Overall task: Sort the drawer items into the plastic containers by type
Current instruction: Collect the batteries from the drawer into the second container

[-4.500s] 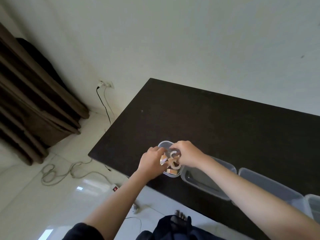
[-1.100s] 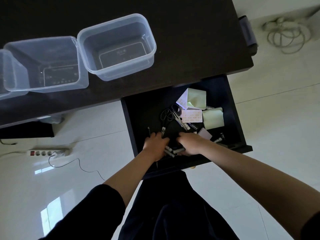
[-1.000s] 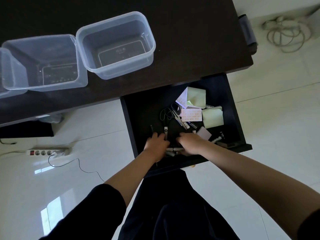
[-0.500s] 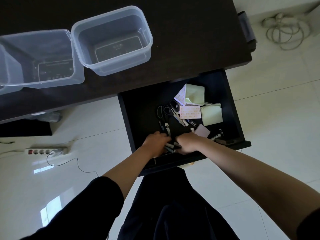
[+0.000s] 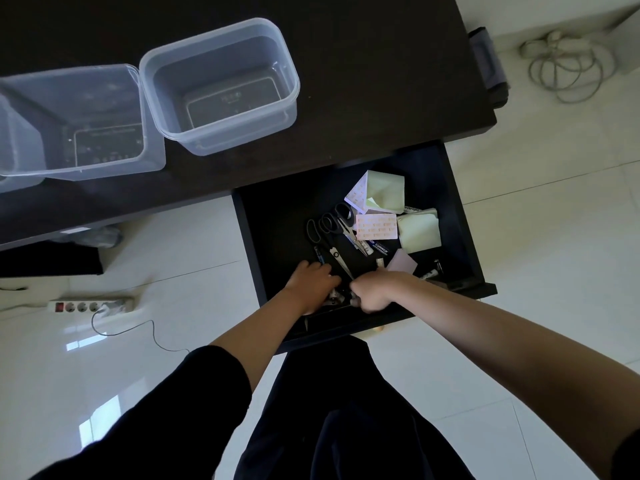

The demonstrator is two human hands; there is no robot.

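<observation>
Both hands, left and right, curl around pens at the drawer front, which I gather together for the containers waiting on the counter.

Person seen from above, head cam. Left arm: black sleeve, loose fabric, ends approx. at elbow, forearm bare below it. Right arm: bare along nearly its whole visible length, w/ only a sliver of black sleeve at the frame's right edge. Both hands bare, no rings, watch or gloves visible. Lower body: black garment, soft folds, no logo or print visible.
</observation>
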